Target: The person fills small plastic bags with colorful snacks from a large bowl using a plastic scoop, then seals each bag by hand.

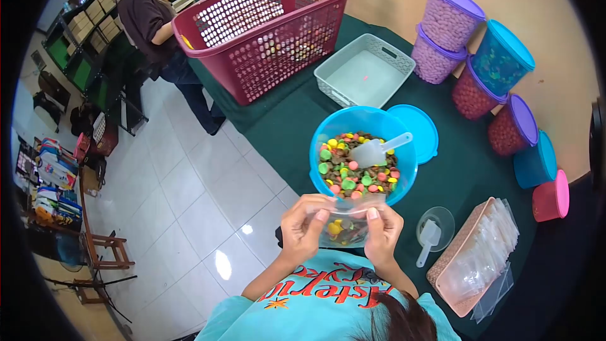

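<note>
Between my two hands is a clear plastic bag with some yellow and brown candies in it. My left hand pinches the bag's top edge on one side, thumb against fingers. On the other side my right hand pinches the same edge. Just beyond the bag stands a blue tub of brown, green, yellow and pink candies. A white scoop lies on the candies, its handle toward the tub's right rim. The tub's blue lid rests beside it.
A pink basket of clear bags stands at right, near a small bowl with another scoop. Farther back are a grey basket, a maroon laundry basket and several lidded tubs. A person stands at far left.
</note>
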`<action>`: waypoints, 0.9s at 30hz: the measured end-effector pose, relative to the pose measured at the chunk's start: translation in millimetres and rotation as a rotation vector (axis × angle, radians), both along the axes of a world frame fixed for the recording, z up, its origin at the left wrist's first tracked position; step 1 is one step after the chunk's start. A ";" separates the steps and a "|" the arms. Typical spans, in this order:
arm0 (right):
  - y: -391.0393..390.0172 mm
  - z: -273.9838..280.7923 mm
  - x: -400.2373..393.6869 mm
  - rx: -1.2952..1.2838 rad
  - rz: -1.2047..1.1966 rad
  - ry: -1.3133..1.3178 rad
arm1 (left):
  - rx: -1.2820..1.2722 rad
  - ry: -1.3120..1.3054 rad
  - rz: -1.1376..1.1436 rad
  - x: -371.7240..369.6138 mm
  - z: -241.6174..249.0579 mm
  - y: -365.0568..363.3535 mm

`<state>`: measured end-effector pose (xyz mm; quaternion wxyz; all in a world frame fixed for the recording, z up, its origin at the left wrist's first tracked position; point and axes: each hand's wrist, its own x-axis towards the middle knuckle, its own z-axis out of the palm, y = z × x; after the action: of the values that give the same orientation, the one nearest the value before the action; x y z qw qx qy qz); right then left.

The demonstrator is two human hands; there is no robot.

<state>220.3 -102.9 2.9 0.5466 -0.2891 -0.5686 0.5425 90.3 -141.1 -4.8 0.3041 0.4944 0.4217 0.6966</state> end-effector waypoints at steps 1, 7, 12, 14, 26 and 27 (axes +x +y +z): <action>-0.2 -10.6 -8.2 -0.018 -0.028 0.034 | -0.026 0.012 -0.003 -7.6 2.3 -3.5; 1.5 -2.6 -66.5 -0.001 0.093 0.016 | -0.117 -0.148 -0.023 -67.9 1.5 -18.3; -5.6 2.6 -125.9 -0.037 0.194 -0.004 | -0.121 -0.199 0.027 -120.9 3.1 -27.2; -5.6 -2.3 -148.1 0.014 0.209 -0.019 | -0.089 -0.177 0.032 -144.3 0.6 -32.4; -11.2 -14.0 -247.9 0.042 0.375 -0.071 | -0.233 -0.150 0.051 -241.2 -9.6 -57.0; -11.3 -6.2 -251.6 -0.055 0.376 -0.092 | -0.231 -0.153 0.047 -245.6 -10.5 -55.6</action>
<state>-31.3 -114.2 -3.3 0.4011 -0.2171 -0.6218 0.6367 -155.2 -196.7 -15.3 0.3739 0.3914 0.4860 0.6862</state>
